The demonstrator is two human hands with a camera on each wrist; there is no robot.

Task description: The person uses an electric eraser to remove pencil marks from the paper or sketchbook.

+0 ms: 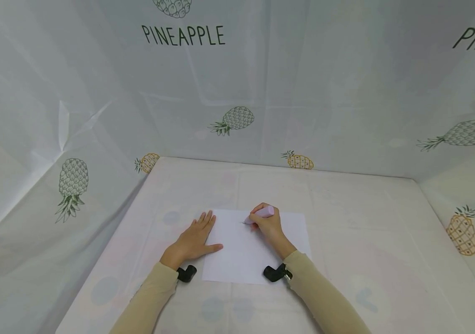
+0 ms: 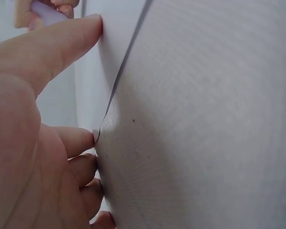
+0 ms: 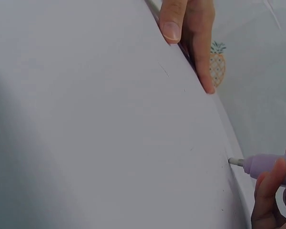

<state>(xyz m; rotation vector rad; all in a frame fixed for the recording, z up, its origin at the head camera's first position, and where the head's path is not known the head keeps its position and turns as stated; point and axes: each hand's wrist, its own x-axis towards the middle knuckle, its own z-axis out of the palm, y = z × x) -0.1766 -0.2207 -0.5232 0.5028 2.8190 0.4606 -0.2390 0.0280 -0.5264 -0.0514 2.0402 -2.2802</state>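
Observation:
A white sheet of paper (image 1: 237,260) lies on the table before the person. My right hand (image 1: 268,227) grips a thick lavender pen-shaped tool (image 1: 265,212) near the sheet's far edge. In the right wrist view the tool (image 3: 267,167) has a narrow pale tip with a dark end, right at the paper. A short faint line shows beside the tip in the head view. My left hand (image 1: 197,239) lies with fingers spread over the sheet's left edge, its thumb on the paper. The left wrist view shows these fingertips (image 2: 81,140) along the paper's edge.
Small dark marks and specks dot the paper in the right wrist view. A pale cloth (image 1: 367,241) covers the table. Curtains with pineapple prints (image 1: 237,118) rise behind and on both sides. A black wrist camera (image 1: 274,273) sits at the right cuff, another (image 1: 187,273) at the left.

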